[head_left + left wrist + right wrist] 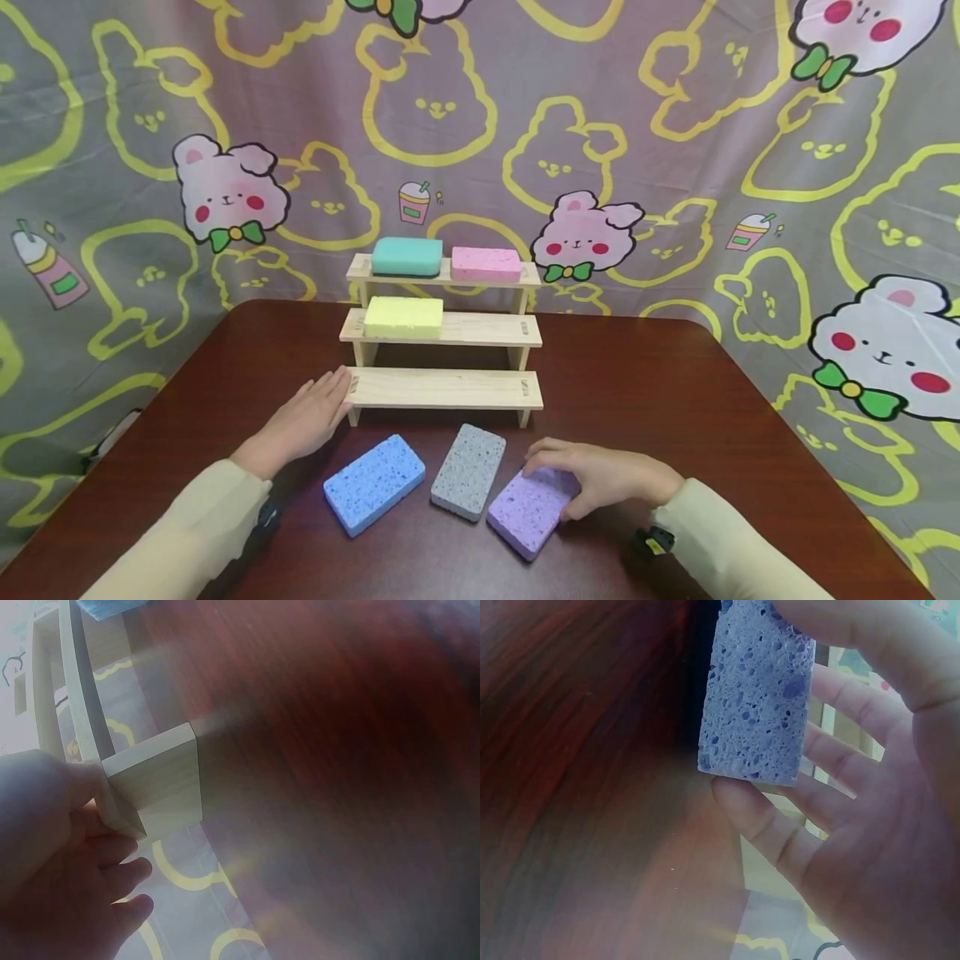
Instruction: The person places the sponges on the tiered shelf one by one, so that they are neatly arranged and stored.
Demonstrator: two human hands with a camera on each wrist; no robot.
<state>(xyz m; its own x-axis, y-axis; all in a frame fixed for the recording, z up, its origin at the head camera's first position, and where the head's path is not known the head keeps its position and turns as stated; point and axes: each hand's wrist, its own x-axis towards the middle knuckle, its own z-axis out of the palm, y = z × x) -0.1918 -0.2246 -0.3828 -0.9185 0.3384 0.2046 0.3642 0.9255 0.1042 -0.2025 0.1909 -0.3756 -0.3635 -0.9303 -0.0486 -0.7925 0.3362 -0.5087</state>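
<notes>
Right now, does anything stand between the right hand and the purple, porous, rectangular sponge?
Nothing visible does: the right hand grips the purple sponge. The grey, porous, rectangular sponge lies on the side opposite that hand.

Six sponges (468, 472), one rack (442, 387), one table (637, 383)

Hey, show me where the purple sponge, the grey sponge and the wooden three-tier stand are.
Purple sponge (528, 511): head view, middle of its upper face.
Grey sponge (468, 471): head view, middle of its upper face.
Wooden three-tier stand (444, 387): head view, bare top of its lowest tier.
</notes>
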